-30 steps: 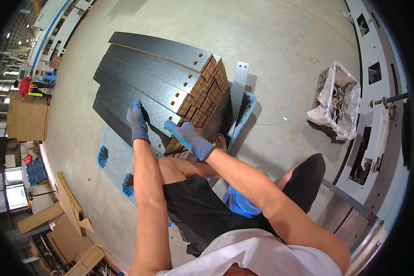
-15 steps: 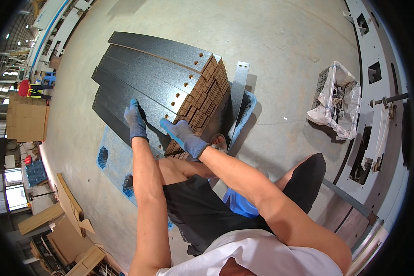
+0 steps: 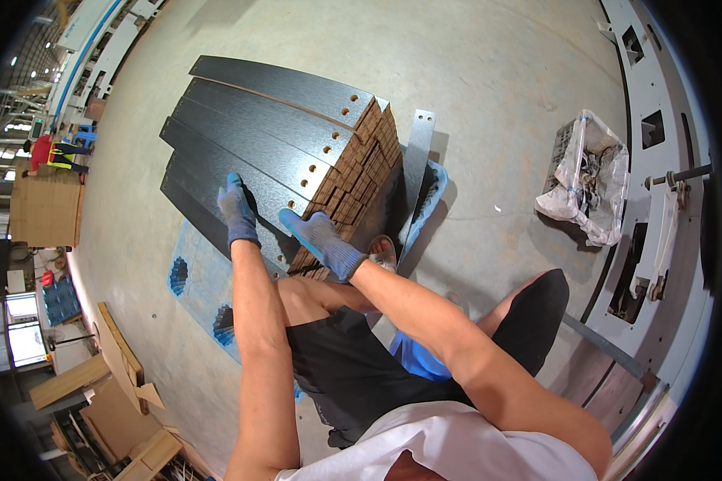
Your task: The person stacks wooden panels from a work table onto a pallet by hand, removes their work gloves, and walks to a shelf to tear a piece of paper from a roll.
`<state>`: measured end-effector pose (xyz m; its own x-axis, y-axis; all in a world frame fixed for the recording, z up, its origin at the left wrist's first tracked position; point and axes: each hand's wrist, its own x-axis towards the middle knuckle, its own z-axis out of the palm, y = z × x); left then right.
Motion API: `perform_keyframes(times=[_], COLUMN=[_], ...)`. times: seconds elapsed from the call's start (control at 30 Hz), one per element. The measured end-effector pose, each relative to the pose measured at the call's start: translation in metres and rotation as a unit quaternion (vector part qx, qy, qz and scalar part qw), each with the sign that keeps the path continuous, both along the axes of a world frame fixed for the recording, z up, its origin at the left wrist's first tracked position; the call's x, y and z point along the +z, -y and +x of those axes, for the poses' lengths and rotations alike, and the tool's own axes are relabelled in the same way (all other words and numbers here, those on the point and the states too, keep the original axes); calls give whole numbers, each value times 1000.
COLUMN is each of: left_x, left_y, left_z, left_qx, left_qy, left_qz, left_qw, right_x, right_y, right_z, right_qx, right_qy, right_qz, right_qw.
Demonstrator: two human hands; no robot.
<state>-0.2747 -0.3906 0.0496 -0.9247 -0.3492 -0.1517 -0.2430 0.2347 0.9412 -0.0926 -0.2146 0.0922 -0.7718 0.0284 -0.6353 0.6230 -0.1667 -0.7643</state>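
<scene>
A tall stack of dark panels (image 3: 257,136) has a sheen on top, brown layered end edges and round holes near the right end. My left hand (image 3: 237,212), in a grey glove with blue fingertips, rests on the top near the closest row, its fingers stretched out. My right hand (image 3: 329,243), gloved alike, lies against the stack's end corner. Its thumb reaches over the top beside a hole, apart from the other fingers, which are partly hidden. A single narrow panel (image 3: 417,156) with two small holes leans just right of the stack.
A blue pallet (image 3: 204,276) shows beneath the stack. Right of it stands a lined crate (image 3: 565,172) holding dark scraps, beside a long white machine (image 3: 658,152). Cardboard and boards (image 3: 116,417) lie at lower left. A person in red (image 3: 44,152) stands far left.
Both hands keep nearly the same place on the stack. The distant person in red has shifted posture slightly.
</scene>
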Motion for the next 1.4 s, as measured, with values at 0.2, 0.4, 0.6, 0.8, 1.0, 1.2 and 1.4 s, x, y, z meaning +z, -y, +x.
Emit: perform_keyframes(times=[0.2,0.4,0.6,0.8,1.0,1.2,1.4], left_x=[23,49,46,42,50,58,63], left_y=[-27,-47,-55,-64,-55,-65,-74], left_z=[27,46,49,44,51,59,64], left_qx=[17,37,49,67,92,87,82], left_qy=[-27,-41,-65,-62,-48,-26,-25], left_qz=[-151,-304,-337,-294,-234,-154,-127], left_qw=[988,951,938,951,967,984,988], right_x=[0,15,-30,12,51,83,54], right_y=[-5,-7,-14,-26,-63,-142,-161], right_z=[5,13,18,20,18,-66,-114], right_qx=[49,-10,0,45,-66,-18,158], right_qy=[-5,2,-66,-61,-327,-440,-298], right_qz=[1,107,118,72,385,604,696], right_qw=[999,994,991,995,860,665,634])
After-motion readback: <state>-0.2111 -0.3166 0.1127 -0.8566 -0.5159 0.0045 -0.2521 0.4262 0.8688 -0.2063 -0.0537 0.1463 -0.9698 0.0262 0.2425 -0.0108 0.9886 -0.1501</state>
